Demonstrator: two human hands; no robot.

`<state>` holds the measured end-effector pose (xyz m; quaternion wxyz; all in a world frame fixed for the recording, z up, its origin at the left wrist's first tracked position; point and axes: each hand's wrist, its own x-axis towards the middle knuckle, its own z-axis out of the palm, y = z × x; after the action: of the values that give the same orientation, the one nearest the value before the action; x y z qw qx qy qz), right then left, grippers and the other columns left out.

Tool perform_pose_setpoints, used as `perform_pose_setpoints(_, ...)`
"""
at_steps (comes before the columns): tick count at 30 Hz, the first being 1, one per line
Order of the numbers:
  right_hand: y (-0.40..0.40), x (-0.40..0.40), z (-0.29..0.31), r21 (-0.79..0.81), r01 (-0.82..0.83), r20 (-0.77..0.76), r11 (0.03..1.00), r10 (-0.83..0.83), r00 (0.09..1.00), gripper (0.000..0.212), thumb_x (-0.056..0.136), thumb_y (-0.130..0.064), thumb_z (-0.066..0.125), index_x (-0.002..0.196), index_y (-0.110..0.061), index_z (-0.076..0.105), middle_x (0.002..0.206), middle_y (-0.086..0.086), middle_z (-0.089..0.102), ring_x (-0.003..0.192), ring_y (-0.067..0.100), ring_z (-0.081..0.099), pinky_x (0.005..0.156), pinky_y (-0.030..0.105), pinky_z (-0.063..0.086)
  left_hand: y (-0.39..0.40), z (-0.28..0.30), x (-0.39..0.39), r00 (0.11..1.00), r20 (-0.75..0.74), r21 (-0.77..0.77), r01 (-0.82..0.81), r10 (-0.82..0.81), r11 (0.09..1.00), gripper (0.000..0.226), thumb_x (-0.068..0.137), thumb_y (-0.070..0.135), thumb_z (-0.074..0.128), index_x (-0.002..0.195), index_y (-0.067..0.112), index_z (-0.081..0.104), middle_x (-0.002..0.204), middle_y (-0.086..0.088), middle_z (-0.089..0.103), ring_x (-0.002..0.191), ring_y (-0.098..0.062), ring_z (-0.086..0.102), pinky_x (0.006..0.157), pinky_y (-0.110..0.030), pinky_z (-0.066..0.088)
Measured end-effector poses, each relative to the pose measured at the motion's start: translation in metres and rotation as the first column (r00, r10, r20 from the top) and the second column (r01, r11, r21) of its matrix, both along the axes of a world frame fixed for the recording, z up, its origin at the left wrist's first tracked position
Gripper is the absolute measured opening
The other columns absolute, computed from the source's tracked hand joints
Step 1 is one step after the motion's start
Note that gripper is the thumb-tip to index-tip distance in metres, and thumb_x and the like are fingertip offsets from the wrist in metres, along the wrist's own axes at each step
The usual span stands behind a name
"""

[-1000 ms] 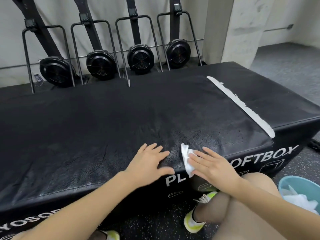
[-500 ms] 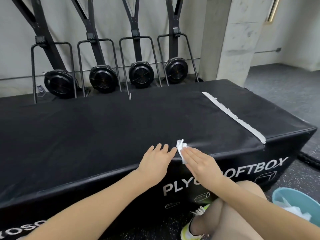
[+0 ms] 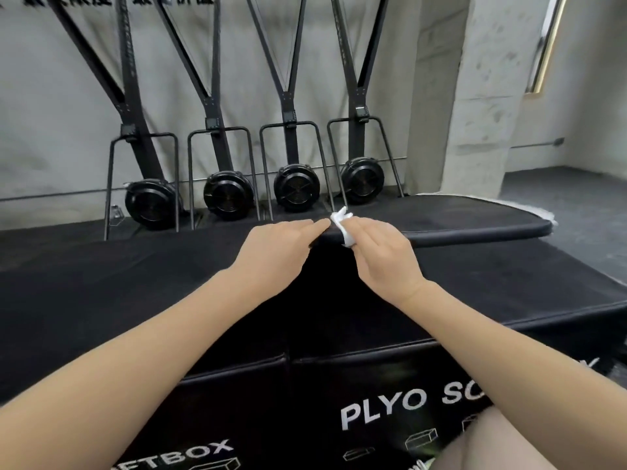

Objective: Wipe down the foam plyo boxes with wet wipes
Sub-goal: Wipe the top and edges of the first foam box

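Lifting away at mid-frame, the black padded top flap (image 3: 441,222) of the black foam plyo box (image 3: 339,385) has risen; left hand (image 3: 274,251) grips its edge, right hand (image 3: 380,256) pinches the crumpled white wet wipe (image 3: 341,220), likely exposing the underside for wiping.

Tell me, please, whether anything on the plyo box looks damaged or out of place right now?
Yes: the top flap of the plyo box is raised off the box, both hands at its edge, right hand holding the wet wipe. A ragged white fringe shows along its far right edge, like torn material.
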<state>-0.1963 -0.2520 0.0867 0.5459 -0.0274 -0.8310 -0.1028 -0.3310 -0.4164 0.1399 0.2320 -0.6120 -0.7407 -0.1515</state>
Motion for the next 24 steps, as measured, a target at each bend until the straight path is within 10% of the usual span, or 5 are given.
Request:
perform_pose_setpoints(3,0.008,-0.001,0.013,0.058,-0.013,0.071,0.998,0.009,0.997,0.037,0.091,0.009,0.044,0.118,-0.001,0.066,0.092,0.004,0.065,0.084,0.026,0.062,0.074,0.04,0.049,-0.011,-0.016,0.002,0.995,0.01,-0.017,-0.098,0.099,0.995,0.081,0.095,0.031,0.065,0.161,0.031,0.018,0.154,0.003,0.045,0.138,-0.022,0.047,0.104,-0.037,0.044)
perform_pose_setpoints(5,0.01,-0.001,0.018,0.049,-0.027,0.103,0.998,0.022,0.994,0.037,0.087,0.01,0.042,0.113,-0.006,0.063,0.088,0.002,0.061,0.079,0.026,0.059,0.071,0.04,0.047,-0.018,-0.031,-0.005,0.973,0.061,-0.001,-0.223,0.222,0.975,0.089,0.095,0.025,0.064,0.162,0.03,0.006,0.154,0.002,0.043,0.132,-0.021,0.051,0.091,-0.032,0.045)
perform_pose_setpoints(8,0.008,0.0,0.019,0.016,0.014,0.11,1.0,-0.016,0.994,0.04,0.082,0.011,0.046,0.114,-0.007,0.063,0.089,0.001,0.061,0.08,0.026,0.059,0.073,0.036,0.044,-0.033,-0.042,-0.023,0.928,0.138,0.053,-0.357,0.347,0.933,0.083,0.092,0.011,0.059,0.159,0.032,0.016,0.131,0.007,0.059,0.105,-0.022,0.062,0.072,-0.032,0.043)
perform_pose_setpoints(17,-0.015,0.004,0.017,-0.11,0.036,0.059,0.993,-0.029,0.998,0.033,0.08,0.017,0.055,0.104,-0.003,0.064,0.092,0.005,0.063,0.084,0.029,0.061,0.077,0.038,0.047,-0.05,0.007,-0.045,0.928,0.003,0.045,-0.372,0.372,0.927,0.073,0.09,0.007,0.05,0.148,0.05,0.038,0.136,0.01,0.06,0.112,-0.03,0.062,0.088,-0.04,0.045)
perform_pose_setpoints(24,-0.061,-0.025,0.03,-0.17,-0.025,-0.082,0.985,0.011,0.997,0.035,0.085,0.014,0.058,0.116,-0.002,0.063,0.096,0.004,0.063,0.088,0.025,0.06,0.076,0.036,0.046,-0.074,0.074,-0.078,0.931,-0.2,0.166,-0.276,0.306,0.947,0.066,0.085,0.003,0.058,0.139,0.042,0.055,0.124,0.009,0.068,0.106,-0.029,0.066,0.07,-0.039,0.049)
